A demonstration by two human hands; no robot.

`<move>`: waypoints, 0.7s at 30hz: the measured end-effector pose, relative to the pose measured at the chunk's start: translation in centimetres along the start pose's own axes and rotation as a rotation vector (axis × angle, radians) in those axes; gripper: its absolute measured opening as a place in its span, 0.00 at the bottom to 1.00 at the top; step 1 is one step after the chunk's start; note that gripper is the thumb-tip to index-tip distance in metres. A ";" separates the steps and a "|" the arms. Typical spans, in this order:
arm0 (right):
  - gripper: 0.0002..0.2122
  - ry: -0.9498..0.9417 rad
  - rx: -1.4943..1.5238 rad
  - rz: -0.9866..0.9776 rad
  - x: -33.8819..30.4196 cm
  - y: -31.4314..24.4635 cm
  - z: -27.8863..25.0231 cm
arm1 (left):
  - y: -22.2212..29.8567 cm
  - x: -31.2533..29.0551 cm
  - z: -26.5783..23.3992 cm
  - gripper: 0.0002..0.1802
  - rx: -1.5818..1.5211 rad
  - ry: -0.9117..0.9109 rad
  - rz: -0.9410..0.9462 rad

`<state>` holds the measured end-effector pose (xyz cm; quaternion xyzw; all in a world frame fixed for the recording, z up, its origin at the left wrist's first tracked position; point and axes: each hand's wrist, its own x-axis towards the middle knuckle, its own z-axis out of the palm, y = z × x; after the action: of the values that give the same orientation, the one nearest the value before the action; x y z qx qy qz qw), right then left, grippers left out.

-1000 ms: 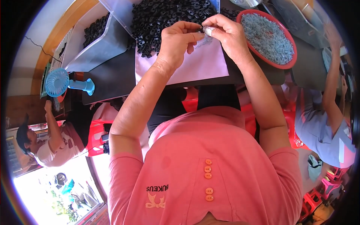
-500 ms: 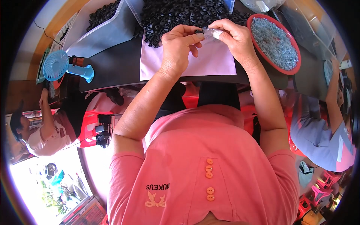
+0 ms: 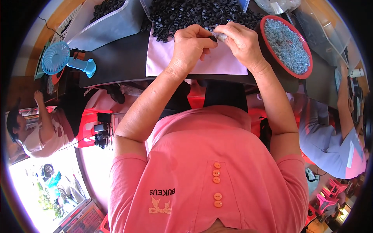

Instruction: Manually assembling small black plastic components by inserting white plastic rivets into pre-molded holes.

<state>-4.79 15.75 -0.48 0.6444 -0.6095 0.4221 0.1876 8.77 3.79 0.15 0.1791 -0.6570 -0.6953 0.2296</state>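
Over the pink cloth (image 3: pixel 171 62) my two hands meet, fingers pinched. My left hand (image 3: pixel 190 44) grips a small black plastic part (image 3: pixel 213 38), mostly covered by the fingertips. Between the thumb and fingers of my right hand (image 3: pixel 241 42) is a small clear piece (image 3: pixel 220 35), held against the black part; its exact kind is too small to tell. Just beyond my hands lies a heap of black plastic parts (image 3: pixel 167 23). To the right of my right hand stands a red round basin (image 3: pixel 262 39) filled with small clear bluish pieces (image 3: pixel 287 46).
A grey plastic bin (image 3: pixel 112 33) with more black parts stands at the far left. A blue handheld fan (image 3: pixel 56 58) lies on the dark table (image 3: pixel 116 58). Clear plastic bags (image 3: pixel 278 6) sit at the back right. One person (image 3: pixel 42 132) is at left, another (image 3: pixel 330 136) at right.
The fingers of both hands have shifted slightly around the small parts, and my right fingertips have closed further over the clear piece. The whole view has tilted a little.
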 end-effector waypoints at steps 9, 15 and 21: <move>0.10 -0.007 -0.070 -0.055 0.0 -0.1 0.1 | -0.9 0.2 -0.7 0.10 0.161 0.052 0.077; 0.11 -0.073 -0.198 -0.105 -0.1 -0.4 0.1 | -1.3 -0.1 -0.9 0.11 0.410 0.019 0.227; 0.11 -0.035 -0.275 -0.172 -0.1 -2.4 0.4 | -1.2 -1.3 -1.2 0.10 0.233 0.040 0.142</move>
<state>-2.38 15.92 -0.16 0.6695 -0.6073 0.3059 0.2990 10.43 3.57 -1.15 0.1716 -0.7395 -0.5928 0.2690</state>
